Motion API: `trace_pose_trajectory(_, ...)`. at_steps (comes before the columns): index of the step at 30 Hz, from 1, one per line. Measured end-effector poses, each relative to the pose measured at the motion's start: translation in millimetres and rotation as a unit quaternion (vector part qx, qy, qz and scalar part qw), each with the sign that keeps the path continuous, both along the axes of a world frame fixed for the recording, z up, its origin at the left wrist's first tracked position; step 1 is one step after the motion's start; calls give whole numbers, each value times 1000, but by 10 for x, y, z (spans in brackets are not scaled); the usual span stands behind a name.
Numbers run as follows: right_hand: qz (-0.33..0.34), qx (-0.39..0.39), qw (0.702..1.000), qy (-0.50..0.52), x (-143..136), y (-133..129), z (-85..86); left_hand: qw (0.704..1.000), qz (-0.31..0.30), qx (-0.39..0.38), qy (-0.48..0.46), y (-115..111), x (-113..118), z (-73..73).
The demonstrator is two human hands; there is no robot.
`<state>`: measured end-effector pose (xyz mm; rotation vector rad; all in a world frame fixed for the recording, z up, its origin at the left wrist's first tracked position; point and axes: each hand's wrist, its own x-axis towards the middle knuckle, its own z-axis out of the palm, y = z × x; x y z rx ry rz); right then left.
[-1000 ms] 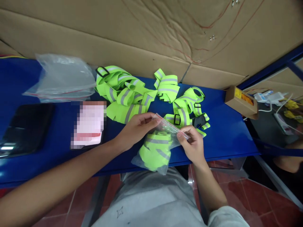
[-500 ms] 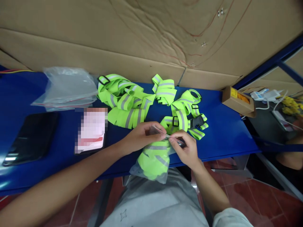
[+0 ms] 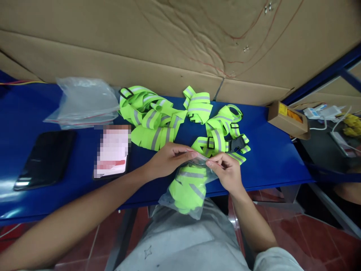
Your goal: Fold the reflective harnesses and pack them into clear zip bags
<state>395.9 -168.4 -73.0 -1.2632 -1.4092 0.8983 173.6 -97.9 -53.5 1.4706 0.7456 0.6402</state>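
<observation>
A clear zip-lock bag (image 3: pixel 164 198) hangs at the table's front edge, with a folded yellow-green reflective strap (image 3: pixel 187 188) inside it. My left hand (image 3: pixel 172 160) pinches the left part of the bag's top edge between thumb and fingers. At the right part of that edge, my right hand (image 3: pixel 227 171) is closed in a pinch too. Just beyond my hands lies a reflective strap with a black buckle (image 3: pixel 237 143). A rolled strap (image 3: pixel 199 105) and a larger heap of straps (image 3: pixel 153 116) are farther back.
On the blue table (image 3: pixel 270 158) at left are a stack of clear bags (image 3: pixel 86 99), a black phone-like device (image 3: pixel 45 158) and a phone with a lit, blurred screen (image 3: pixel 114 150). A cardboard box (image 3: pixel 287 120) stands at the right end. A cardboard wall (image 3: pixel 113 45) rises behind.
My hands have moved slightly apart along the bag's top edge, so more of the strip shows between them. The whole view has shifted a little.
</observation>
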Motion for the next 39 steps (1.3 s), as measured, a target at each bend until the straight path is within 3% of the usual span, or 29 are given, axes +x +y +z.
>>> trace_pose_trajectory(5, 19, -64, 997, 27, -13, 10, -6, 1000, 13, -16, -9, 0, 3, -24)
trace_pose_trajectory(12, -39, -38, 998, -19, -12, 7, -50, 1000, 21, -7, 6, 49, -15, -87)
trace_pose_trajectory(17, -37, -26, 999, -9, 25, 10, -76, 999, 5, -26, -37, 46, 12, -64)
trace_pose_trajectory(23, -34, -2, 999, -2, 67, -13, -114, 993, 96, -21, -65, 72, -20, 1)
trace_pose_trajectory(27, -81, 26, 993, 85, 122, -23, -202, 995, 11, -70, -67, 39, -75, 16)
trace_pose_trajectory(30, -69, 43, 983, 165, 119, -9, -217, 991, -61, -115, -16, 30, -98, -22)
trace_pose_trajectory(32, -25, 33, 987, 152, 75, -7, -165, 991, -47, -127, -6, 37, -95, -54)
trace_pose_trajectory(35, 16, -2, 995, 97, 24, -34, -21, 988, -17, -136, -67, 47, -69, -99)
trace_pose_trajectory(39, -56, 8, 988, 142, 283, -58, 184, 971, -81, -173, -141, 15, -22, -153)
